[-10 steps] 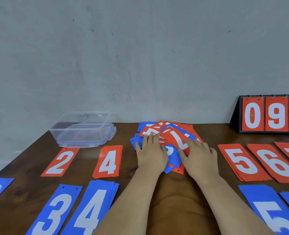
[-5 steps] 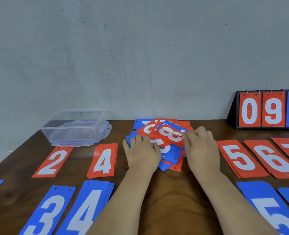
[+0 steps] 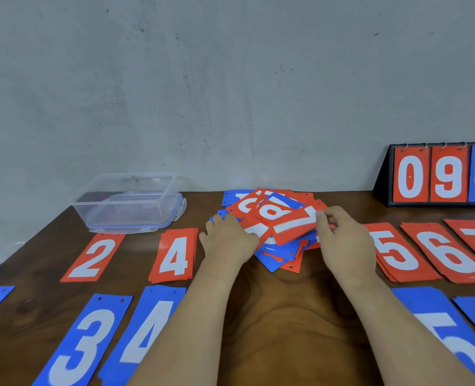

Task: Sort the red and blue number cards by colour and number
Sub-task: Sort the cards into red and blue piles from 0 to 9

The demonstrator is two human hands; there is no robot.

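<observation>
Partly hidden pile, pinched red card blurred

Illumination is even, diffuse and moderately bright, falling from above to judge by the shadows. The grey wall is uniformly lit. Shadows are soft and short, lying close under the clear plastic container and beside the forearms. The wooden table carries a dull sheen at bottom centre. Mid-frame sharpness is adequate, but the red card pinched by the right hand is slightly smeared. The blue 5 card at lower right is blurred. Cards toward the lower corners lean outward and stretch, a wide-angle effect.
</observation>
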